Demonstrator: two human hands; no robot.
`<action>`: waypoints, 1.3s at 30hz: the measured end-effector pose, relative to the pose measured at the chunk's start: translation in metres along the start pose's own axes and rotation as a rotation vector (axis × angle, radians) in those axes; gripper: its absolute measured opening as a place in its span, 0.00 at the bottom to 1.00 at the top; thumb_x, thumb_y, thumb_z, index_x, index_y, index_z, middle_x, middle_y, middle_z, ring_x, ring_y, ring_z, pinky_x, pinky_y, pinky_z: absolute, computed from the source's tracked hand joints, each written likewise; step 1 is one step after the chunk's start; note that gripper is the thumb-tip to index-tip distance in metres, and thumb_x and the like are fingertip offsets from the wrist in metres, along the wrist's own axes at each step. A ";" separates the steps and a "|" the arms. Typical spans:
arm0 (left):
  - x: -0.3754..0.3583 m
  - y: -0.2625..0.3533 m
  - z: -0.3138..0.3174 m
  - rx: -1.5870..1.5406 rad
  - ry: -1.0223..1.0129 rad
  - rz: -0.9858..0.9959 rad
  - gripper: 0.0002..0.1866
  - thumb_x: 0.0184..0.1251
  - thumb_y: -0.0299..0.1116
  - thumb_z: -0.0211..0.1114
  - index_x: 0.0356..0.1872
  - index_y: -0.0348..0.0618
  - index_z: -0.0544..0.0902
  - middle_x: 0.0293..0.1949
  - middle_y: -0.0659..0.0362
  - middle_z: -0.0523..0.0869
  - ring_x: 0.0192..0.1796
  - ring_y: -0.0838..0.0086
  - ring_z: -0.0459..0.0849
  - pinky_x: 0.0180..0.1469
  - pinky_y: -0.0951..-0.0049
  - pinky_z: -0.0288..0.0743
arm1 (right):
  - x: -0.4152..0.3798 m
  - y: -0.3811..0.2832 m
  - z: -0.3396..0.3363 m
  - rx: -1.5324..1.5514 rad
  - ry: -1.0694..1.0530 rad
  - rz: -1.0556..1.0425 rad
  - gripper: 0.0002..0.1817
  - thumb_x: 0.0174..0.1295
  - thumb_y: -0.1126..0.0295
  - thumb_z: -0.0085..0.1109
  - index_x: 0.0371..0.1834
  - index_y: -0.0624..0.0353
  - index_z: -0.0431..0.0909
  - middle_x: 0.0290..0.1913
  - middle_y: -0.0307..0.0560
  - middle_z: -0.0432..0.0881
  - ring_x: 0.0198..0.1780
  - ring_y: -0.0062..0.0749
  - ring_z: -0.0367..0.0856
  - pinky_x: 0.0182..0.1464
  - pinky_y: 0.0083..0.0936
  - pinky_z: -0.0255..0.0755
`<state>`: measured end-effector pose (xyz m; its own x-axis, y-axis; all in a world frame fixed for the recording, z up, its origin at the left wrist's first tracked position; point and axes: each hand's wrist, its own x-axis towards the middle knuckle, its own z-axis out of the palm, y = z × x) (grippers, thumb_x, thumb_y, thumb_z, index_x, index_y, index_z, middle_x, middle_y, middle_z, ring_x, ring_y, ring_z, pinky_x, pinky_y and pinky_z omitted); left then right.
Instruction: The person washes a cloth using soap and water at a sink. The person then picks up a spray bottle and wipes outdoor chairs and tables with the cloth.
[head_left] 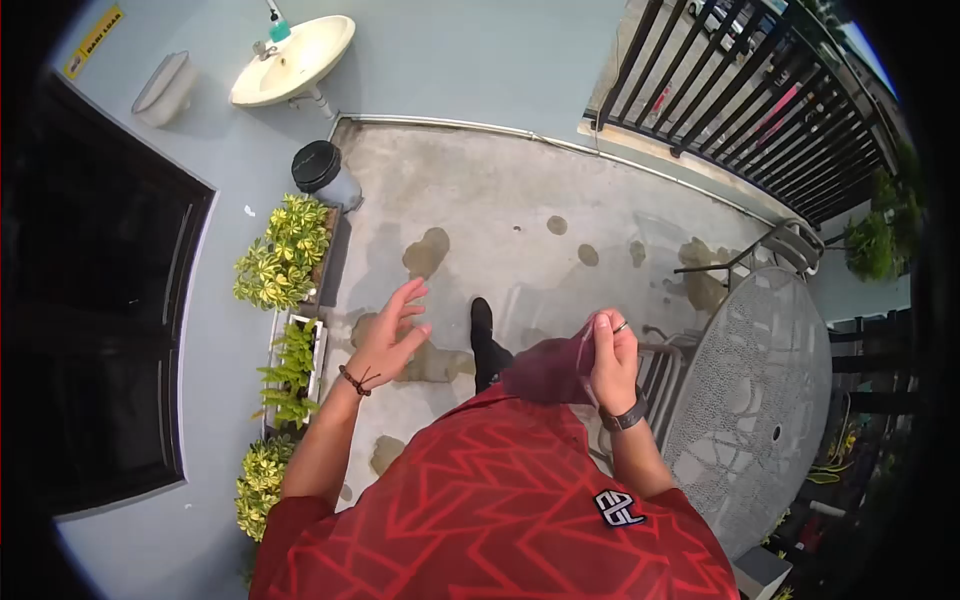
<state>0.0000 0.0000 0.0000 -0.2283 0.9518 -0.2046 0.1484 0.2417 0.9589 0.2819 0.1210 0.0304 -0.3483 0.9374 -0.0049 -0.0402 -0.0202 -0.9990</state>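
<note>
My right hand (611,355) is closed on a dark red cloth (548,371), with the thumb pressed against the fingers at its upper edge. The cloth hangs in front of the red patterned shirt (480,500); whether it is part of that shirt I cannot tell. Over the concrete floor, my left hand (392,332) is raised with its fingers apart and nothing in it. One dark shoe (482,315) shows on the floor between the two hands.
A round glass table (750,400) and metal chairs (797,245) stand at the right. Potted plants (285,255) and a lidded bin (318,167) line the left wall, below a sink (310,65). A black railing (740,95) is at the upper right.
</note>
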 end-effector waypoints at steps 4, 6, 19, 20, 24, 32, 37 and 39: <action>0.084 0.035 -0.061 0.079 -0.016 -0.020 0.36 0.61 0.29 0.65 0.70 0.43 0.60 0.63 0.52 0.72 0.63 0.65 0.72 0.63 0.68 0.65 | 0.170 -0.004 0.094 -0.039 -0.243 0.088 0.11 0.70 0.70 0.46 0.34 0.63 0.75 0.22 0.34 0.73 0.21 0.16 0.64 0.25 0.14 0.59; 0.137 0.051 -0.079 0.080 0.028 0.081 0.38 0.58 0.32 0.68 0.70 0.44 0.61 0.64 0.53 0.72 0.64 0.66 0.72 0.64 0.66 0.64 | 0.256 -0.033 0.130 -0.086 -0.437 0.084 0.10 0.69 0.71 0.48 0.33 0.63 0.76 0.20 0.33 0.71 0.21 0.17 0.63 0.25 0.14 0.59; 0.450 0.082 -0.330 0.911 0.207 0.196 0.29 0.63 0.44 0.64 0.64 0.45 0.70 0.59 0.54 0.77 0.63 0.65 0.72 0.64 0.68 0.65 | 0.636 -0.087 0.377 -0.211 -1.476 -0.172 0.08 0.64 0.76 0.50 0.34 0.64 0.81 0.23 0.37 0.79 0.22 0.21 0.67 0.28 0.13 0.61; 0.470 0.090 -0.342 0.876 0.229 0.176 0.29 0.63 0.44 0.64 0.64 0.45 0.70 0.59 0.54 0.77 0.63 0.65 0.72 0.64 0.68 0.65 | 0.665 -0.096 0.388 -0.242 -1.424 -0.190 0.09 0.64 0.75 0.50 0.33 0.65 0.81 0.25 0.39 0.80 0.23 0.22 0.68 0.29 0.13 0.62; 0.529 0.140 -0.442 0.123 -0.218 -0.504 0.22 0.70 0.46 0.58 0.58 0.44 0.73 0.56 0.55 0.80 0.58 0.67 0.77 0.61 0.68 0.68 | 0.788 -0.093 0.458 -0.034 -1.217 -0.213 0.11 0.67 0.73 0.48 0.42 0.65 0.81 0.27 0.40 0.79 0.26 0.21 0.69 0.31 0.15 0.64; 0.625 0.057 -0.467 -1.337 0.839 0.233 0.20 0.75 0.45 0.52 0.55 0.39 0.74 0.52 0.54 0.82 0.51 0.68 0.82 0.58 0.71 0.71 | 0.962 0.041 0.733 -0.378 -1.326 -0.066 0.24 0.67 0.55 0.52 0.45 0.70 0.78 0.32 0.52 0.82 0.35 0.31 0.81 0.40 0.23 0.75; 0.653 0.052 -0.521 -1.572 1.102 0.382 0.21 0.75 0.44 0.52 0.56 0.37 0.74 0.51 0.54 0.82 0.51 0.69 0.82 0.57 0.71 0.72 | 0.955 0.083 0.913 -0.845 -1.327 -0.556 0.38 0.63 0.40 0.44 0.52 0.71 0.74 0.40 0.61 0.84 0.43 0.55 0.82 0.46 0.39 0.76; 0.673 0.038 -0.534 -1.609 1.141 0.354 0.20 0.74 0.43 0.52 0.56 0.37 0.73 0.50 0.54 0.83 0.50 0.69 0.82 0.56 0.71 0.72 | 0.942 0.065 0.969 -1.131 -1.381 -0.587 0.32 0.63 0.47 0.49 0.55 0.67 0.74 0.40 0.59 0.84 0.43 0.53 0.83 0.47 0.40 0.76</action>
<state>-0.6617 0.5488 0.0038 -0.8765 0.2179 -0.4292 -0.3730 -0.8711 0.3195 -0.9562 0.6655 0.0046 -0.9554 -0.1759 -0.2370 -0.0636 0.9068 -0.4168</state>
